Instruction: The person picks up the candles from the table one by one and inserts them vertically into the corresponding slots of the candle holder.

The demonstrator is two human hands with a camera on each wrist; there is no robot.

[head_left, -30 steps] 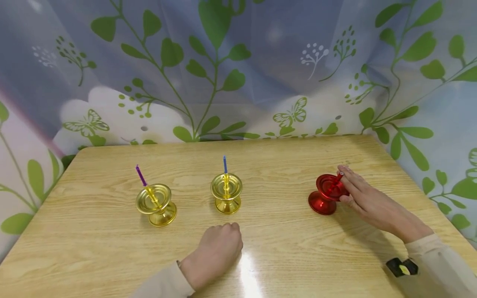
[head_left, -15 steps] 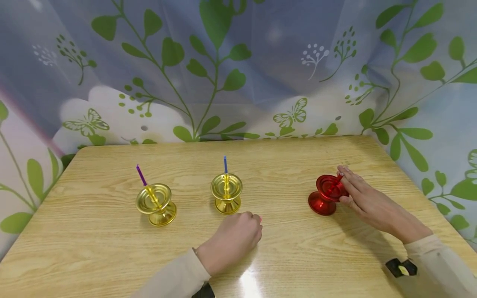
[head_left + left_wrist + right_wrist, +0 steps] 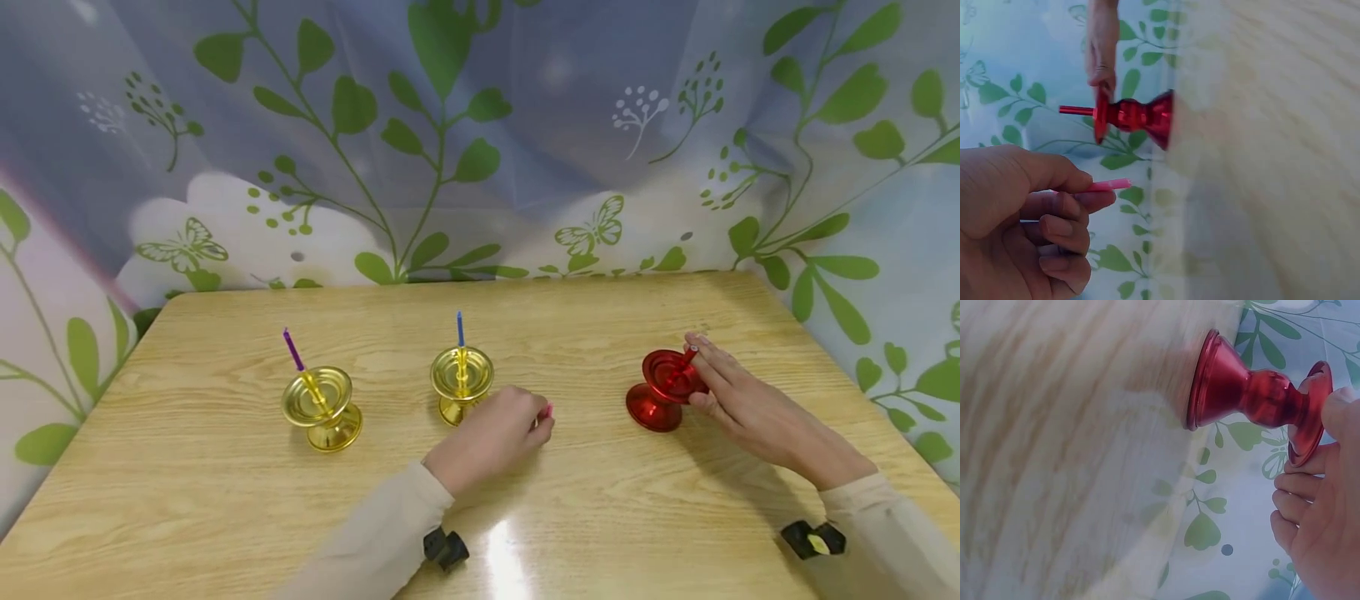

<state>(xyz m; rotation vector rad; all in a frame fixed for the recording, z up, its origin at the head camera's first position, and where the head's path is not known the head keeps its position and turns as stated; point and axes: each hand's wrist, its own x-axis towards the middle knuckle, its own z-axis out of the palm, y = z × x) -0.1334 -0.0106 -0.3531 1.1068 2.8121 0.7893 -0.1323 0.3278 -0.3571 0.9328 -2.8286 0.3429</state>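
Note:
My left hand (image 3: pixel 491 433) pinches a thin pink candle (image 3: pixel 1110 185) between thumb and index finger. In the left wrist view the other fingers curl loosely, and the candle's end points toward the red candlestick. That candlestick (image 3: pixel 660 392) stands upright on the table at the right, with a slim red tube (image 3: pixel 1076 110) rising from its dish. My right hand (image 3: pixel 750 408) holds the dish's rim (image 3: pixel 1310 419), thumb on the near side and fingers along the far side. The left hand is left of the red candlestick, apart from it, and partly hides the middle gold candlestick's base.
A gold candlestick (image 3: pixel 322 408) with a tilted purple candle (image 3: pixel 293 349) stands on the left. Another gold candlestick (image 3: pixel 461 375), at the middle, bears a blue candle (image 3: pixel 461 329). Behind the wooden table (image 3: pixel 202 500) hangs a leaf-patterned cloth (image 3: pixel 525 167).
My left hand has moved right and farther from me, past the front of the middle gold candlestick, and the pink candle's tip has come into view. The right hand stays at the red candlestick.

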